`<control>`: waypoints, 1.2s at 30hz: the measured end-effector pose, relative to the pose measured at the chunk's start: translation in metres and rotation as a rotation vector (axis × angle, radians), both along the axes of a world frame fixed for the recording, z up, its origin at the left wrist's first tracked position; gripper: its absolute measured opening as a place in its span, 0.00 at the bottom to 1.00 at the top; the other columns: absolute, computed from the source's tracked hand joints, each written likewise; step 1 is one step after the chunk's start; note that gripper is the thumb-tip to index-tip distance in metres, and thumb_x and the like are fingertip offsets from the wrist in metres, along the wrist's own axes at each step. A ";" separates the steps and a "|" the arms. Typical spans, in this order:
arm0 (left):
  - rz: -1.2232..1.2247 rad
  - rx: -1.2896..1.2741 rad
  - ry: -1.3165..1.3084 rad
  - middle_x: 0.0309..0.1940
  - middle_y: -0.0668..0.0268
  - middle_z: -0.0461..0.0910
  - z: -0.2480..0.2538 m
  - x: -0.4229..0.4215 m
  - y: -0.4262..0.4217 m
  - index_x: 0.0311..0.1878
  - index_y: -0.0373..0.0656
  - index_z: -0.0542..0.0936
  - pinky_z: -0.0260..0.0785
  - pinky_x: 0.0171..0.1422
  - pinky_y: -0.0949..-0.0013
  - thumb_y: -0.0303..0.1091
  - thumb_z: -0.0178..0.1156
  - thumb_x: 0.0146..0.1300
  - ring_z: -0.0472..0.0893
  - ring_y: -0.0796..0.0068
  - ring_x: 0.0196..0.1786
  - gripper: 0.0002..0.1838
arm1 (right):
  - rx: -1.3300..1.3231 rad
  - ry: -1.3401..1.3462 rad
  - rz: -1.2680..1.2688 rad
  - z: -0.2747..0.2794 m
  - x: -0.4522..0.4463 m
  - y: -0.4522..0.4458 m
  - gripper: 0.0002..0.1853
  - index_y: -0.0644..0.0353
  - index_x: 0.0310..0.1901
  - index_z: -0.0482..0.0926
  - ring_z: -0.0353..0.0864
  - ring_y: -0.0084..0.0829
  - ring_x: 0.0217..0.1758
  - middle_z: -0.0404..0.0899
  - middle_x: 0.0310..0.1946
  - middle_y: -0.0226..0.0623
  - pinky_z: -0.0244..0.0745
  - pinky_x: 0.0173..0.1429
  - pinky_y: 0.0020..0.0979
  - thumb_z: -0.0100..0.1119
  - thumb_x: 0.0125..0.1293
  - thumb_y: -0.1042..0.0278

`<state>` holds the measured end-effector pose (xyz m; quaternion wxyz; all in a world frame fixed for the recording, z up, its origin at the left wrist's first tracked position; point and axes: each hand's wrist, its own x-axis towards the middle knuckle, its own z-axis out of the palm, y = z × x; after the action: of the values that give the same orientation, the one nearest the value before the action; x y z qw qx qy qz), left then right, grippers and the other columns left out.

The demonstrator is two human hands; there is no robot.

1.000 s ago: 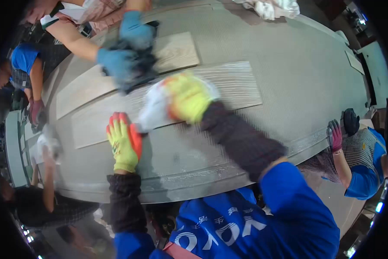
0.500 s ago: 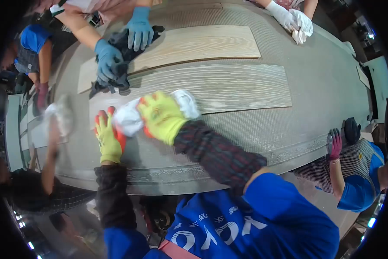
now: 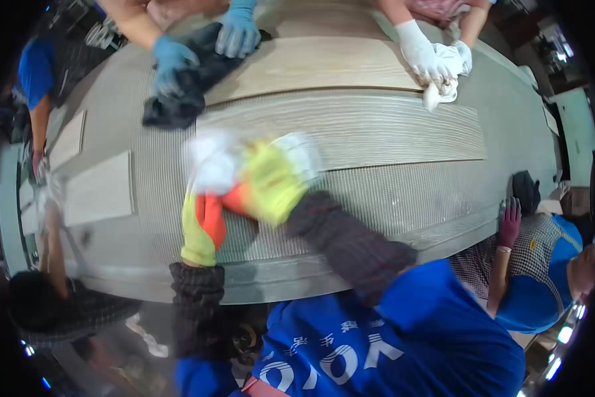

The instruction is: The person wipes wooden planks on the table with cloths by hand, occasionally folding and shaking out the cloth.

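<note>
My right hand [image 3: 271, 185], in a yellow glove with orange palm, presses a white cloth [image 3: 211, 162] onto the left part of the near wood-grain plank [image 3: 377, 132]. The cloth bulges out on both sides of the hand, and motion blurs both. Close by on the left is my left hand [image 3: 203, 228], in a matching glove, at the plank's left end. Its fingers are hidden behind the cloth and blur. Beyond lies a second, paler plank [image 3: 317, 63].
Across from me, blue-gloved hands [image 3: 175, 63] work a dark cloth [image 3: 185, 92]; white-gloved hands [image 3: 423, 59] hold a white rag [image 3: 446, 86] at the far plank's right end. Pale boards [image 3: 99, 188] lie at left on the ribbed grey surface [image 3: 403, 205]. A co-worker [image 3: 542, 264] is at right.
Both planks sit further right in view. My left hand has shifted right, its fingers now behind the cloth. The white-gloved hands have come down to the far plank's end.
</note>
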<state>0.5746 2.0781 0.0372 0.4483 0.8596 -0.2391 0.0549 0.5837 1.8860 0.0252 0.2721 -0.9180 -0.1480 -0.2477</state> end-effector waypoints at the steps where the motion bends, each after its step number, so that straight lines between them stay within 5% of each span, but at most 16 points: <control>1: -0.007 0.003 -0.012 0.74 0.48 0.74 -0.003 0.008 0.007 0.71 0.38 0.79 0.60 0.83 0.52 0.24 0.60 0.74 0.68 0.46 0.80 0.23 | -0.038 0.427 0.087 0.033 0.013 0.056 0.17 0.63 0.52 0.83 0.81 0.50 0.59 0.84 0.53 0.50 0.77 0.66 0.48 0.58 0.62 0.69; 4: -0.035 0.049 -0.067 0.75 0.48 0.74 0.001 -0.001 -0.018 0.71 0.36 0.78 0.62 0.82 0.56 0.19 0.57 0.74 0.69 0.49 0.80 0.23 | -0.161 0.410 0.009 0.030 -0.007 -0.029 0.21 0.62 0.56 0.83 0.80 0.51 0.63 0.83 0.56 0.48 0.76 0.67 0.49 0.58 0.61 0.68; 5: -0.042 0.078 -0.062 0.75 0.48 0.74 0.004 -0.008 -0.033 0.71 0.35 0.78 0.62 0.82 0.57 0.18 0.56 0.74 0.69 0.50 0.80 0.23 | -0.279 0.208 -0.119 0.038 -0.025 -0.094 0.23 0.62 0.58 0.82 0.81 0.52 0.62 0.84 0.56 0.48 0.75 0.68 0.49 0.63 0.61 0.64; 8: -0.063 0.180 -0.087 0.76 0.49 0.73 0.014 -0.066 -0.109 0.73 0.36 0.76 0.64 0.81 0.51 0.19 0.59 0.72 0.68 0.50 0.81 0.26 | -0.054 0.195 -0.317 0.060 -0.093 -0.303 0.27 0.65 0.59 0.81 0.86 0.49 0.52 0.86 0.51 0.54 0.82 0.60 0.44 0.71 0.61 0.61; 12: -0.054 -0.259 0.089 0.71 0.50 0.77 0.005 -0.090 -0.149 0.71 0.35 0.78 0.68 0.78 0.56 0.19 0.58 0.72 0.73 0.52 0.78 0.24 | -0.470 0.078 -0.787 0.030 -0.097 -0.360 0.22 0.71 0.56 0.80 0.83 0.53 0.54 0.84 0.51 0.58 0.78 0.60 0.49 0.51 0.78 0.57; 14: -0.039 -0.291 0.132 0.70 0.50 0.79 -0.004 -0.057 -0.099 0.69 0.35 0.79 0.69 0.77 0.58 0.18 0.58 0.72 0.76 0.52 0.75 0.23 | -0.305 0.230 -0.495 0.041 -0.029 -0.190 0.17 0.65 0.52 0.81 0.80 0.54 0.61 0.82 0.56 0.59 0.74 0.68 0.51 0.52 0.73 0.60; 15: -0.019 -0.302 0.173 0.68 0.51 0.80 -0.007 -0.055 -0.098 0.67 0.35 0.80 0.70 0.76 0.59 0.17 0.58 0.72 0.78 0.53 0.73 0.21 | -0.430 -0.267 -0.400 -0.020 0.005 -0.139 0.15 0.63 0.49 0.81 0.82 0.52 0.58 0.84 0.53 0.57 0.76 0.63 0.50 0.55 0.70 0.61; 16: -0.011 -0.330 0.202 0.67 0.51 0.81 -0.007 -0.053 -0.094 0.65 0.35 0.82 0.71 0.74 0.61 0.16 0.58 0.72 0.80 0.53 0.71 0.20 | -0.319 0.473 -0.155 0.062 0.024 -0.071 0.15 0.61 0.48 0.82 0.84 0.52 0.55 0.85 0.50 0.56 0.79 0.59 0.50 0.59 0.67 0.59; 19: -0.141 -0.275 0.123 0.66 0.51 0.82 0.007 -0.029 -0.077 0.63 0.35 0.83 0.73 0.72 0.62 0.16 0.58 0.72 0.82 0.55 0.69 0.18 | -0.037 0.195 -0.219 0.048 0.034 -0.044 0.13 0.60 0.37 0.89 0.88 0.54 0.41 0.89 0.34 0.50 0.83 0.49 0.50 0.60 0.62 0.61; 21: -0.182 -0.224 0.111 0.65 0.50 0.82 0.017 -0.025 -0.080 0.62 0.35 0.83 0.74 0.71 0.62 0.16 0.57 0.72 0.83 0.56 0.67 0.17 | -0.206 -0.064 -0.345 0.054 -0.010 -0.149 0.13 0.58 0.40 0.89 0.90 0.50 0.43 0.89 0.37 0.50 0.84 0.50 0.49 0.61 0.66 0.58; 22: -0.231 -0.298 0.194 0.67 0.52 0.81 0.015 -0.020 -0.075 0.60 0.35 0.83 0.72 0.72 0.64 0.17 0.57 0.73 0.81 0.58 0.69 0.16 | 0.220 0.339 -0.405 0.079 -0.031 -0.184 0.16 0.57 0.43 0.89 0.91 0.48 0.44 0.90 0.39 0.49 0.85 0.49 0.46 0.59 0.70 0.54; 26: -0.398 -0.435 0.316 0.68 0.53 0.80 -0.001 -0.006 -0.055 0.59 0.35 0.83 0.70 0.73 0.65 0.17 0.57 0.73 0.79 0.60 0.71 0.15 | 0.213 0.672 -0.983 0.066 -0.052 -0.172 0.20 0.60 0.48 0.88 0.89 0.32 0.40 0.89 0.37 0.39 0.81 0.37 0.33 0.49 0.78 0.56; 27: -0.461 -0.459 0.330 0.68 0.52 0.80 0.002 0.000 -0.049 0.59 0.35 0.83 0.70 0.72 0.66 0.16 0.58 0.72 0.79 0.59 0.72 0.16 | 0.122 0.508 -0.898 0.027 -0.032 -0.121 0.21 0.62 0.49 0.87 0.89 0.32 0.44 0.89 0.40 0.41 0.81 0.44 0.34 0.47 0.80 0.55; 30: -0.588 -0.242 0.308 0.69 0.49 0.78 0.018 -0.031 0.007 0.61 0.35 0.83 0.70 0.74 0.64 0.17 0.59 0.71 0.77 0.58 0.73 0.17 | 0.805 0.262 -0.271 -0.073 -0.009 -0.042 0.22 0.67 0.55 0.84 0.88 0.38 0.51 0.89 0.46 0.42 0.80 0.60 0.37 0.49 0.80 0.55; 32: -0.749 -0.259 0.347 0.70 0.52 0.78 0.074 -0.029 0.092 0.70 0.38 0.78 0.73 0.68 0.65 0.14 0.58 0.71 0.79 0.61 0.70 0.25 | 0.920 0.425 -0.264 0.033 -0.009 0.001 0.21 0.68 0.58 0.83 0.88 0.38 0.54 0.88 0.47 0.41 0.80 0.61 0.39 0.52 0.80 0.57; 36: -0.195 -0.360 0.311 0.75 0.51 0.73 0.054 0.024 0.262 0.73 0.36 0.76 0.68 0.77 0.55 0.24 0.58 0.76 0.75 0.54 0.75 0.24 | 0.535 -0.109 -0.131 0.071 0.014 -0.036 0.20 0.67 0.62 0.82 0.87 0.37 0.55 0.88 0.50 0.38 0.79 0.60 0.39 0.61 0.77 0.60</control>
<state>0.5989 2.3399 0.0908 0.6285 0.7370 -0.2354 -0.0798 0.5973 1.8497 0.0959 0.4798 -0.8064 -0.0322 -0.3441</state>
